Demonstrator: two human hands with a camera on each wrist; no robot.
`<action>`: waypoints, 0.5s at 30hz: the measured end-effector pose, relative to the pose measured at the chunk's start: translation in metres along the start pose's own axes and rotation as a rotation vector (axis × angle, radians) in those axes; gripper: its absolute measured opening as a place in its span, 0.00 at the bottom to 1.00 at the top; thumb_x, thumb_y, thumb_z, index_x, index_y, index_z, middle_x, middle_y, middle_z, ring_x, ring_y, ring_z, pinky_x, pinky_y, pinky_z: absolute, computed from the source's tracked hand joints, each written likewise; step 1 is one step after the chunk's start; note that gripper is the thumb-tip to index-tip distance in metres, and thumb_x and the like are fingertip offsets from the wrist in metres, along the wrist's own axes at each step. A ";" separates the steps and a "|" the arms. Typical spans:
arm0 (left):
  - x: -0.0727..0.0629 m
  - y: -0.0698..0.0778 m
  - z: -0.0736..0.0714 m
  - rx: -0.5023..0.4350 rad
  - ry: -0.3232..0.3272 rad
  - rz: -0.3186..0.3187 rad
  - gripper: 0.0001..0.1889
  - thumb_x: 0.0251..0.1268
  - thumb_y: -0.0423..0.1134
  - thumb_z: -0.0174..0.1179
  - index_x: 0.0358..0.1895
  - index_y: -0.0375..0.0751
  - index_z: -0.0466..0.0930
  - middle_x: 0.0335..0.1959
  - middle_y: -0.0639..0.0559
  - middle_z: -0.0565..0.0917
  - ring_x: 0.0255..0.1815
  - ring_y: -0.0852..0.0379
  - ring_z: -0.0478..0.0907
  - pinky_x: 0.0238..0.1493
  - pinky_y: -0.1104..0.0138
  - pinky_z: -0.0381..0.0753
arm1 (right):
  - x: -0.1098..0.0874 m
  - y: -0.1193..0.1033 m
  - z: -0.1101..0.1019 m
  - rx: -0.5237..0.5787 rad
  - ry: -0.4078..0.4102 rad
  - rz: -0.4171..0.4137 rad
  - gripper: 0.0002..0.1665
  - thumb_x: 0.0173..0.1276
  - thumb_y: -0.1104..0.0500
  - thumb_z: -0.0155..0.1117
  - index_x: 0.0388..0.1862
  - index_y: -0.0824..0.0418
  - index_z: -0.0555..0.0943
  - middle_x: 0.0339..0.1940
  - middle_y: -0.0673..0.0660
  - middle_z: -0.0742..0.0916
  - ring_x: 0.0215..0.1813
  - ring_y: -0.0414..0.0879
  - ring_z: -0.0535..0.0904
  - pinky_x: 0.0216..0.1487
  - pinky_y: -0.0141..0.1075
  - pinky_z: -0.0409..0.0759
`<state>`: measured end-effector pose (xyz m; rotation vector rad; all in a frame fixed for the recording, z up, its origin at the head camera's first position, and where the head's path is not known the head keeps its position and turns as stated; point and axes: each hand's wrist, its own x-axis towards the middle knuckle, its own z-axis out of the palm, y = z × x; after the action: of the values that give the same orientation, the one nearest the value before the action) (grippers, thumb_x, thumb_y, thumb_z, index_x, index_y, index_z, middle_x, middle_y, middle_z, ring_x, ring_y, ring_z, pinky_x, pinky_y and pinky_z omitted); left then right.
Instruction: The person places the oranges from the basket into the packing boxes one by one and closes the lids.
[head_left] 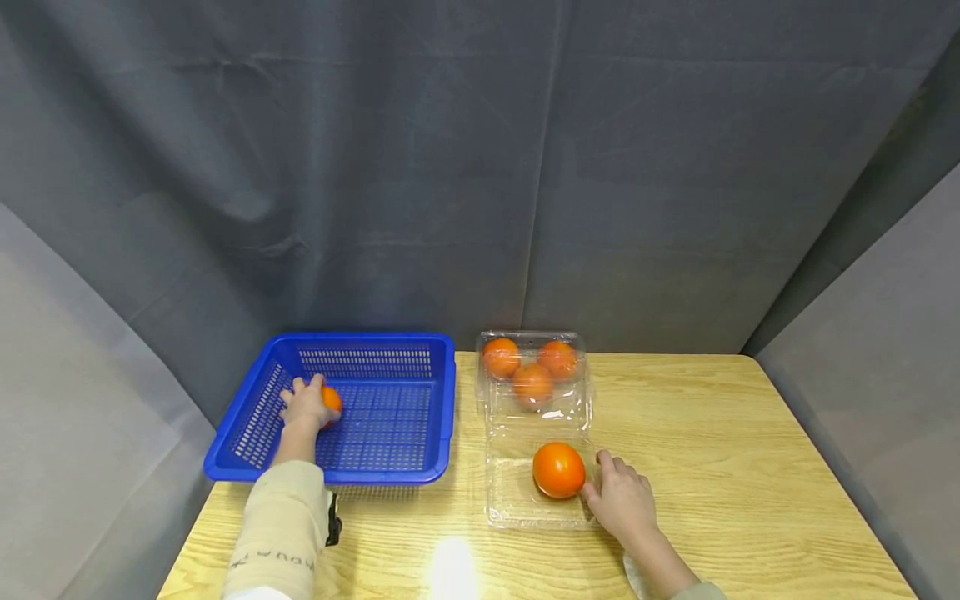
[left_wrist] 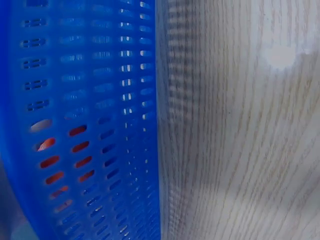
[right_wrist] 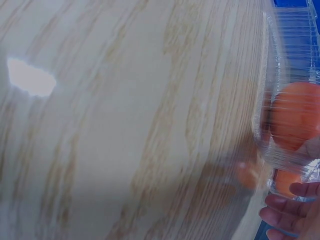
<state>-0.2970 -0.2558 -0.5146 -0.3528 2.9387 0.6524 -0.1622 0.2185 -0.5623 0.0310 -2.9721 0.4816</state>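
My left hand [head_left: 303,404] reaches down into the blue plastic basket [head_left: 442,417], fingers and thumb around an orange [head_left: 331,400] that the hand partly covers. Through the basket's slots, the left wrist view shows bits of that orange [left_wrist: 54,177]. A clear plastic clamshell box [head_left: 504,512] lies unfolded on the table. One orange [head_left: 558,470] sits in its near half; three more oranges [head_left: 533,385] are in the far half. At the near half's right edge, my right hand [head_left: 622,500] pinches the rim, thumb by the orange and fingers [right_wrist: 282,218] outside the plastic wall.
Both containers stand on a light wood-grain table [head_left: 720,467], the basket left of the box with a narrow strip of tabletop between them. A dark grey curtain [head_left: 420,167] hangs right behind the table, and pale panels [head_left: 885,350] flank it.
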 end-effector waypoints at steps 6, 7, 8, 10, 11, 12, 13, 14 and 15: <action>-0.002 0.006 -0.001 -0.023 -0.022 0.044 0.37 0.45 0.39 0.67 0.61 0.37 0.61 0.56 0.26 0.56 0.56 0.26 0.52 0.46 0.37 0.67 | 0.000 0.000 0.000 0.002 0.000 -0.001 0.31 0.55 0.52 0.61 0.54 0.67 0.70 0.43 0.66 0.81 0.44 0.62 0.77 0.47 0.57 0.70; -0.003 0.008 -0.001 -0.027 -0.021 0.056 0.37 0.45 0.39 0.67 0.61 0.37 0.62 0.56 0.26 0.56 0.55 0.26 0.53 0.46 0.37 0.67 | 0.000 0.000 0.000 0.002 -0.001 -0.001 0.31 0.55 0.52 0.61 0.54 0.67 0.70 0.43 0.66 0.81 0.45 0.62 0.77 0.47 0.58 0.70; -0.004 0.011 -0.001 -0.029 -0.018 0.068 0.36 0.45 0.40 0.68 0.60 0.37 0.63 0.56 0.27 0.57 0.55 0.26 0.53 0.46 0.37 0.68 | 0.000 0.000 0.000 0.002 0.000 -0.001 0.31 0.55 0.52 0.61 0.54 0.67 0.70 0.43 0.66 0.81 0.45 0.63 0.77 0.47 0.58 0.70; -0.005 0.016 -0.002 -0.030 -0.008 0.097 0.35 0.44 0.40 0.68 0.59 0.38 0.64 0.56 0.27 0.58 0.55 0.27 0.54 0.45 0.37 0.68 | 0.000 0.000 -0.001 0.001 -0.001 -0.002 0.30 0.55 0.52 0.61 0.54 0.67 0.70 0.43 0.66 0.81 0.45 0.63 0.77 0.47 0.58 0.70; -0.006 0.019 -0.002 -0.027 0.001 0.116 0.35 0.44 0.40 0.68 0.59 0.38 0.64 0.56 0.27 0.59 0.54 0.26 0.55 0.45 0.38 0.69 | -0.001 0.000 -0.001 0.001 -0.001 -0.003 0.30 0.55 0.52 0.61 0.54 0.67 0.70 0.43 0.66 0.81 0.45 0.62 0.77 0.47 0.58 0.70; -0.006 0.022 -0.002 -0.024 0.010 0.134 0.35 0.44 0.40 0.69 0.58 0.38 0.65 0.55 0.27 0.59 0.54 0.26 0.55 0.44 0.38 0.69 | -0.001 0.000 -0.001 0.001 -0.002 -0.003 0.30 0.55 0.52 0.61 0.54 0.67 0.70 0.43 0.66 0.81 0.44 0.62 0.77 0.47 0.58 0.70; -0.007 0.025 -0.003 -0.022 0.018 0.151 0.34 0.44 0.40 0.69 0.58 0.38 0.65 0.55 0.28 0.60 0.53 0.27 0.56 0.44 0.38 0.70 | -0.001 -0.001 -0.001 0.003 -0.002 -0.002 0.30 0.55 0.52 0.61 0.54 0.67 0.70 0.43 0.65 0.81 0.44 0.62 0.77 0.47 0.58 0.70; -0.008 0.029 -0.003 -0.019 0.025 0.167 0.35 0.43 0.40 0.69 0.58 0.39 0.66 0.55 0.28 0.60 0.53 0.27 0.57 0.43 0.39 0.70 | -0.001 0.000 -0.001 0.003 -0.004 -0.002 0.30 0.55 0.52 0.61 0.54 0.67 0.70 0.43 0.65 0.81 0.44 0.62 0.77 0.47 0.57 0.70; -0.010 0.032 -0.004 -0.013 0.037 0.185 0.35 0.43 0.40 0.69 0.57 0.39 0.66 0.54 0.28 0.61 0.52 0.27 0.57 0.42 0.39 0.71 | -0.001 -0.001 -0.001 0.004 -0.006 -0.001 0.30 0.55 0.52 0.61 0.54 0.67 0.70 0.43 0.66 0.81 0.44 0.62 0.77 0.47 0.57 0.70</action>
<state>-0.2958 -0.2274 -0.4966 -0.0949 3.0283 0.6945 -0.1611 0.2184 -0.5610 0.0346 -2.9766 0.4883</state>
